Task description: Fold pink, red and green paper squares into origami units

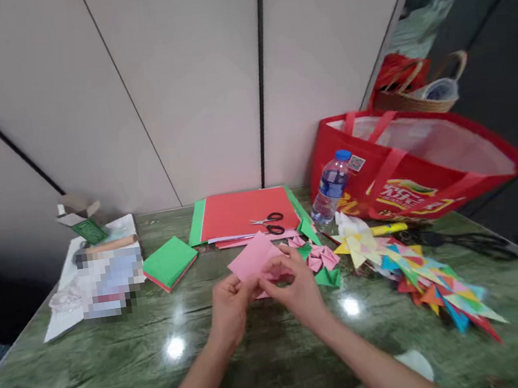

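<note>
Holding a sheet of pink paper point(255, 254) above the counter point(134, 369), at the middle of the scene, with one corner pointing to the far side. Pinching its near edge with the left hand point(227, 305), in a grip clamped on the paper between thumb and finger. Pinching it also with the right hand point(302, 287), from the near right, in a grip likewise together on the paper. Showing folded pink and green pieces point(323, 257) just beside, to the right. Facing a stack of red sheets point(237, 213) on the far side, with scissors point(270, 223) on its near right part. Showing to the left a smaller, green-topped stack point(170, 261), and farther left a white sheet point(55, 324) near an open green box point(89, 231). Showing to the right a cluster of many-coloured folded points point(437, 277), and, on its far side, a blue-capped bottle point(332, 187) right by a large red bag point(391, 167).
</note>
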The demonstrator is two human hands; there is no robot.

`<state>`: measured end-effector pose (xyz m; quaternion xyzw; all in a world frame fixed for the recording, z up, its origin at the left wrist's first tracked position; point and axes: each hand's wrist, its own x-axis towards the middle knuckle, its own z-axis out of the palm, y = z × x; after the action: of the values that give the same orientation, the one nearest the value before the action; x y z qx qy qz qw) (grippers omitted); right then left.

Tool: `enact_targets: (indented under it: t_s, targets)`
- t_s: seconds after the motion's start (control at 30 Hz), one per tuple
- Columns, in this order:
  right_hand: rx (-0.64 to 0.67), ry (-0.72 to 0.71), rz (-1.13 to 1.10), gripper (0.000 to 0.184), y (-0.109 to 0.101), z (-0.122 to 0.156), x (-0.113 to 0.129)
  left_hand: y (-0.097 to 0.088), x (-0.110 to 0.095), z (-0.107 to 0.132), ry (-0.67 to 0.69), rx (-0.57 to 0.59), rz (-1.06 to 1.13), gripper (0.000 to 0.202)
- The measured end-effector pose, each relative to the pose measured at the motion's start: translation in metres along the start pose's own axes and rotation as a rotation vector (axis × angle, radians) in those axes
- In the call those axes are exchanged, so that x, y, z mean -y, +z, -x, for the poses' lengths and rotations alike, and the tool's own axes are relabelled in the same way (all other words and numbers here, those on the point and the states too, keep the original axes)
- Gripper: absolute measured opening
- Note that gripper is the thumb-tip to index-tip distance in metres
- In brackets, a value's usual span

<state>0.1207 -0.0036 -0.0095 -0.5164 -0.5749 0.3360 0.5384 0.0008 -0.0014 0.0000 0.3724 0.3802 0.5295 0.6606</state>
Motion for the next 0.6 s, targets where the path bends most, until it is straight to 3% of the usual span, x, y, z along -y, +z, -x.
enact_targets:
  t_s: [0.23, 0.4, 0.5, 0.57, 0.6]
  targets:
    - [-0.071, -0.019, -0.041, 0.014, 0.002, 0.000, 0.002, 0.002, 0.007, 0.004, 0.051, -0.082, 0.037, 0.018]
    - [0.002, 0.028, -0.210, 0.020, 0.002, -0.002, 0.001, 0.002, 0.003, 0.004, 0.049, -0.111, 0.104, 0.022]
    - [0.102, 0.044, -0.303, 0.020, -0.014, -0.011, 0.006, -0.001, -0.004, 0.003, 0.038, -0.098, 0.156, 0.025]
    - [0.124, -0.003, -0.334, 0.014, -0.037, -0.022, 0.013, -0.007, -0.006, 0.001, 0.037, -0.100, 0.184, 0.023]
    - [0.071, -0.064, -0.286, 0.012, -0.051, -0.028, 0.017, -0.010, -0.006, -0.001, 0.036, -0.097, 0.188, 0.021]
